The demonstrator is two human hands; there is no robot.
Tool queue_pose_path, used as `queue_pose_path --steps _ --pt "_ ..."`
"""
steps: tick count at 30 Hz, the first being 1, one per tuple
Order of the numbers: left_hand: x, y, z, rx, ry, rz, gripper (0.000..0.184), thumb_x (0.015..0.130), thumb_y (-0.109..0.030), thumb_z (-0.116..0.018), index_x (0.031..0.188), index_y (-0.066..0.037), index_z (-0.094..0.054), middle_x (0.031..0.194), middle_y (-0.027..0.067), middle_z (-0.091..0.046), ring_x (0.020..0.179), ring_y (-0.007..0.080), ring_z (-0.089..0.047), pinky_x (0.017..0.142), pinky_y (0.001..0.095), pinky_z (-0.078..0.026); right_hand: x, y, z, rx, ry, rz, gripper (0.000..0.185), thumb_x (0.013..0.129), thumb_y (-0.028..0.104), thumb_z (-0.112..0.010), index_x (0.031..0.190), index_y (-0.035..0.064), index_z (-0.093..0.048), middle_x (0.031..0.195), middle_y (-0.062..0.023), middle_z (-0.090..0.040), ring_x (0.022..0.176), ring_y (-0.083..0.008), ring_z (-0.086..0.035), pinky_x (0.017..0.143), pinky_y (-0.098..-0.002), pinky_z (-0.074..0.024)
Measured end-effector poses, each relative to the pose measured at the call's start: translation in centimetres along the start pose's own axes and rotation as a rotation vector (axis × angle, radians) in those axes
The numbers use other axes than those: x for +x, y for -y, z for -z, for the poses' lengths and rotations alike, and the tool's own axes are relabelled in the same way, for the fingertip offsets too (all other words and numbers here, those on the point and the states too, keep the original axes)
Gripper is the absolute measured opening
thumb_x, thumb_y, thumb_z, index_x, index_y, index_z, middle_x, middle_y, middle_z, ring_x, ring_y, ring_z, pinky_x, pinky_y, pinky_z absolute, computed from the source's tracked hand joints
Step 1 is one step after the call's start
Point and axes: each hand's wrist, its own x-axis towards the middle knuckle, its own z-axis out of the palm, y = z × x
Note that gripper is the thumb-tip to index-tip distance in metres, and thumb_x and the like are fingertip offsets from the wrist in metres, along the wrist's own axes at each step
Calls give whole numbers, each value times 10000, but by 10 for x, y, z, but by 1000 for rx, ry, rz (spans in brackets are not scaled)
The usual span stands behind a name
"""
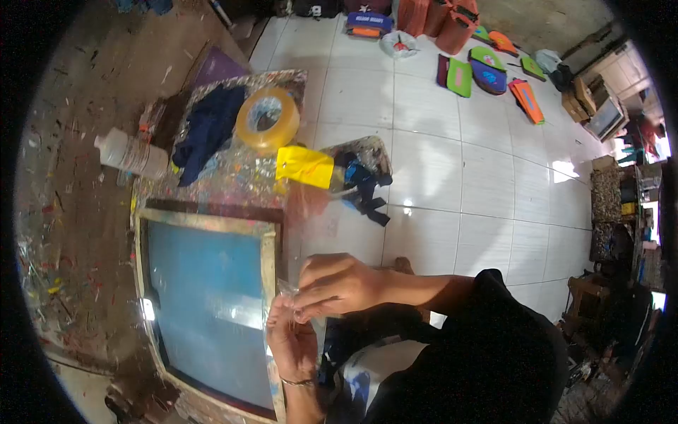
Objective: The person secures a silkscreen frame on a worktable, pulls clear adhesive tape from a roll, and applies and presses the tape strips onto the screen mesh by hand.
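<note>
My right hand (pixel 339 284) comes in from the right with its fingers pinched together. My left hand (pixel 291 345), with a bracelet at the wrist, is just below it, fingers curled up to meet the right fingertips. Between them is a small piece of clear film (pixel 287 288), gripped at the fingertips; its full extent is hard to make out. Both hands are over the right edge of a wooden-framed printing screen (pixel 268 258) with blue mesh. Beyond the screen, a big roll of clear yellowish tape (pixel 244 126) lies on the paint-spattered surface (pixel 236 177).
A dark blue cloth (pixel 210 127) and a white bottle (pixel 134 154) lie near the tape. A yellow piece (pixel 305 167) sits beside dark rags (pixel 364 180) at the surface's edge. Colourful pouches (pixel 489 71) are spread on the white tiled floor (pixel 424 169). Shelving (pixel 606 205) stands far right.
</note>
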Motion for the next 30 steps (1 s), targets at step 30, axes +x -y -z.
queue_pose_path --steps 30 --pt "-9 6 20 222 31 -256 336 1045 -262 -460 1138 43 -567 1117 142 -632 1025 210 -630 865 330 -527 13 12 -38 62 0 -42 302 834 122 -763 1124 61 -705 1049 -61 -608 915 -228 -616 771 -349 -529"
